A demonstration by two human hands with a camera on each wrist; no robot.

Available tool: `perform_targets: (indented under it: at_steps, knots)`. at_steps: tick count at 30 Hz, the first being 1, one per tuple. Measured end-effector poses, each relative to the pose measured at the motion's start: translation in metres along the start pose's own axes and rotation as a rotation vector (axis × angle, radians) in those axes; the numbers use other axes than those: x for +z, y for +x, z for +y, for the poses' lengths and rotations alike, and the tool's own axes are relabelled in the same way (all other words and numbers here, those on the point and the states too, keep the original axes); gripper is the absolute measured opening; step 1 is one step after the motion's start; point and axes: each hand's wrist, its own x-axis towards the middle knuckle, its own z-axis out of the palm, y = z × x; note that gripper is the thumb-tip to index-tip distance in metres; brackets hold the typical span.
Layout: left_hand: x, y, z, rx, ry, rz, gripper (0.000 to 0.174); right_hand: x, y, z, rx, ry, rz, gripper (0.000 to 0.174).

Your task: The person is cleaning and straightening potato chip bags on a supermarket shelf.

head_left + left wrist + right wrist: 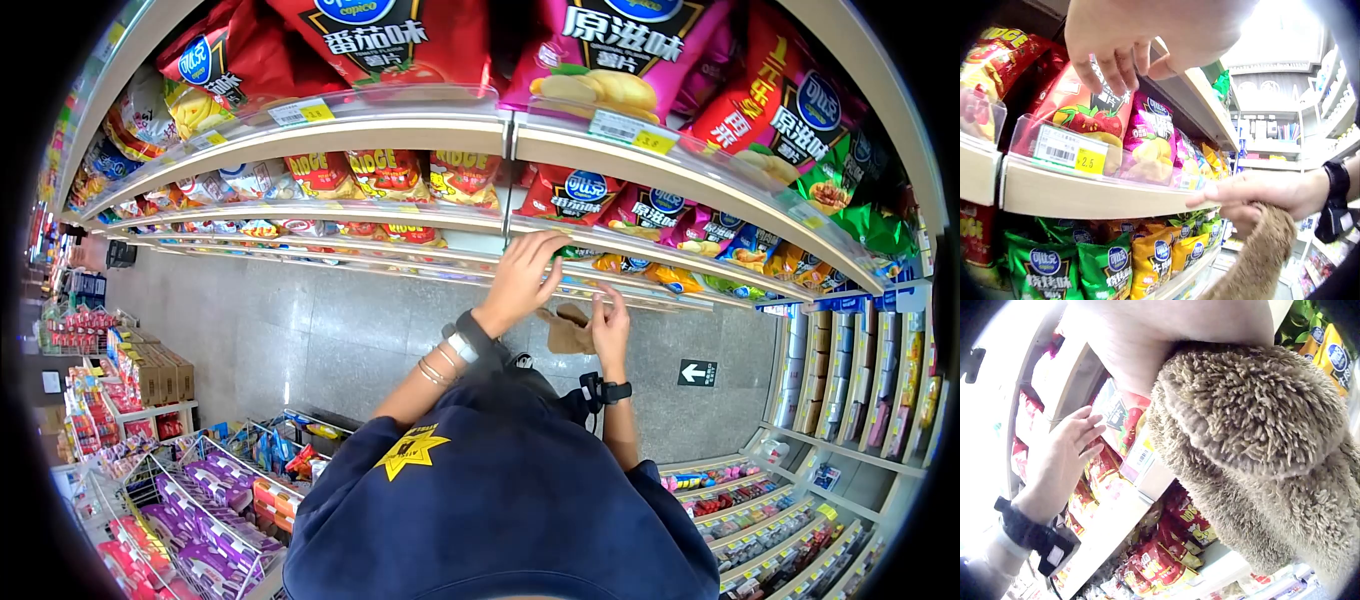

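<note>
Gripping a fuzzy brown cloth (568,330), the right hand (611,328) sits just below the shelf edge (450,252) in the head view, its fingers bent round the top of the fabric. The cloth hangs beside that hand, on the side toward the left hand (520,280). The left hand lies with its fingers straight and close together, their tips at the shelf edge, a step along it from the right hand. Rows of crisp bags fill the shelves above the edge.

From the left wrist, the left hand (1129,37) hangs above the shelf edge (1085,194), fingers loosely bent and holding nothing, just in front of a red tomato crisp bag (1085,109). A yellow price tag (1091,160) reading 2.5 sits on the clear strip along the top of the edge. The right hand (1260,192) reaches in level with the edge, its forefinger straight and the tip touching the rim. The cloth (1260,262) trails down from under that hand, below the level of the edge.

From the right wrist, the cloth (1254,444) fills most of the picture, bunched under the palm of the right hand (1166,337). Whether the fingers close round it is hidden here. Beyond it the left hand (1060,456) shows with its fingers spread and straight, resting against the bags above the shelf edge (1147,469).
</note>
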Motion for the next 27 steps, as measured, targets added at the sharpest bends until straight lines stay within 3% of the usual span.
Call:
perform_targets:
  at_steps: [2, 10, 15, 27]
  knots:
    - [0.005, 0.008, 0.008, 0.08, -0.008, -0.064, 0.022, -0.01, -0.015, 0.012, 0.036, 0.007, -0.017, 0.025]
    - [0.034, 0.055, -0.004, -0.275, -0.36, -0.122, 0.016, -0.062, -0.055, 0.054, 0.103, 0.061, 0.081, 0.021]
    - [0.048, 0.071, -0.037, -0.404, -0.795, -0.235, 0.023, -0.087, -0.064, 0.072, 0.141, 0.086, 0.155, 0.02]
    - [0.05, 0.056, -0.044, -0.461, -0.739, -0.353, 0.028, -0.078, -0.056, 0.086, 0.103, 0.042, 0.08, 0.018]
